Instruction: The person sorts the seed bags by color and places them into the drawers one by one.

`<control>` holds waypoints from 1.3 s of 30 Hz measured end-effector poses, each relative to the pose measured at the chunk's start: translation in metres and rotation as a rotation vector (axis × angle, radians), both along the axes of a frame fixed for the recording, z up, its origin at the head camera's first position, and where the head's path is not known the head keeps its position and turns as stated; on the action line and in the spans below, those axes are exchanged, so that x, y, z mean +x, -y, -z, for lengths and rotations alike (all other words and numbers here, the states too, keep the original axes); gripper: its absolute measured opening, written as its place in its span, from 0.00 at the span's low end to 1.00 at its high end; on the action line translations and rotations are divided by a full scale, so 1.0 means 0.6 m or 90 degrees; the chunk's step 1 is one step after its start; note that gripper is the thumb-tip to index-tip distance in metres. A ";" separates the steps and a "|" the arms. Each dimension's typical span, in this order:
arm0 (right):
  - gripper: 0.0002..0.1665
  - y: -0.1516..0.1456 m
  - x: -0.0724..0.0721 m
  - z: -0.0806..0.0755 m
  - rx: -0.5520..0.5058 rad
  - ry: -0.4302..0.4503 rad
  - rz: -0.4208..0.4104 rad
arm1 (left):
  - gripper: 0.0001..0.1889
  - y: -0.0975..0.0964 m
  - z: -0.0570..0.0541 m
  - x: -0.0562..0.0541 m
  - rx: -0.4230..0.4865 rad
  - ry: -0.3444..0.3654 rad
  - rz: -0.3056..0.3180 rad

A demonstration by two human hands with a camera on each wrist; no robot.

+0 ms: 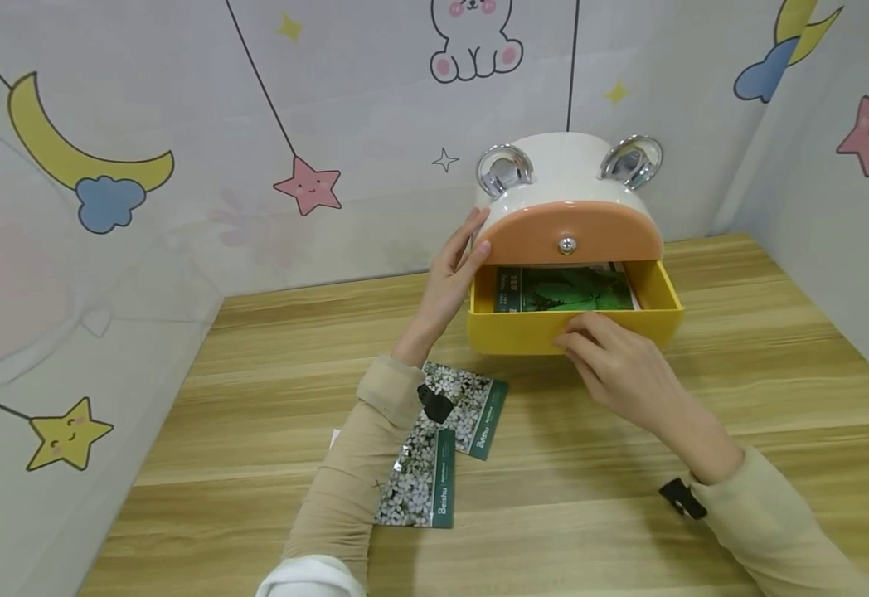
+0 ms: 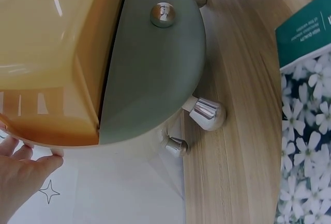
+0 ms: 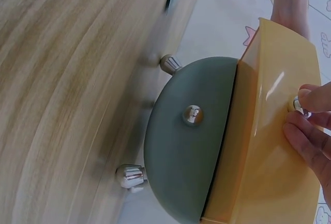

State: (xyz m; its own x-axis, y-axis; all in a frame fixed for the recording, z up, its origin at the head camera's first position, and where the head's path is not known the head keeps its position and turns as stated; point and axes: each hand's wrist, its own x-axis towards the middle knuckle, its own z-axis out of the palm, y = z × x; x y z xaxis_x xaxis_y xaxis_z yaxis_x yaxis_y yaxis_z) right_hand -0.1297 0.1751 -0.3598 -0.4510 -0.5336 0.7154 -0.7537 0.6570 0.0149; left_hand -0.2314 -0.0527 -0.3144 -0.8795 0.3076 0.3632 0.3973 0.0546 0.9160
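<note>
A small rounded drawer box with a white top [image 1: 565, 162] stands at the back of the table, its middle yellow drawer [image 1: 509, 333] pulled out. Inside that drawer lie flat packets, the top one a green picture packet [image 1: 576, 288]. My right hand [image 1: 624, 365] is at the drawer front; in the right wrist view its thumb and fingers pinch the silver knob [image 3: 300, 107]. With fairly straight fingers, my left hand [image 1: 453, 274] rests against the box's left side, by the orange upper drawer front [image 1: 524, 236]. Both wrist views show the grey-green bottom drawer [image 2: 155, 74] below.
Packets with white flowers, one nearer [image 1: 412, 489] and one farther [image 1: 475, 406], lie on the wooden table [image 1: 554, 514] beneath and beside the left forearm. Metal feet [image 2: 207, 114] lift the box. A patterned white backdrop [image 1: 375, 99] stands close behind it.
</note>
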 end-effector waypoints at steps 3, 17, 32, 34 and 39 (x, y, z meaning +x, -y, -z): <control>0.06 0.001 -0.004 0.000 -0.002 0.005 0.000 | 0.25 0.000 -0.001 0.001 0.002 0.003 0.000; 0.11 0.006 -0.024 -0.001 -0.021 0.019 0.012 | 0.25 0.000 -0.003 0.002 0.011 0.011 -0.001; 0.10 0.008 -0.040 -0.002 -0.038 0.020 0.021 | 0.25 0.002 -0.001 0.003 0.009 0.010 0.003; 0.09 0.009 -0.041 -0.003 -0.039 0.017 0.022 | 0.25 0.003 0.000 0.003 0.011 0.009 0.004; 0.09 0.011 -0.043 -0.002 -0.038 0.015 0.027 | 0.25 0.004 0.000 0.004 0.013 0.011 0.005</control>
State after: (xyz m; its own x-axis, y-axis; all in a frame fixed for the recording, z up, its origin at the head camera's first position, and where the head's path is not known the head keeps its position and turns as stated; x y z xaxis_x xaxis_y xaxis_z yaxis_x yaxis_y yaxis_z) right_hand -0.1556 0.1686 -0.3586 -0.4896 -0.4700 0.7344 -0.7244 0.6880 -0.0426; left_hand -0.2293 -0.0551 -0.3146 -0.8831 0.3073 0.3545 0.3820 0.0324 0.9236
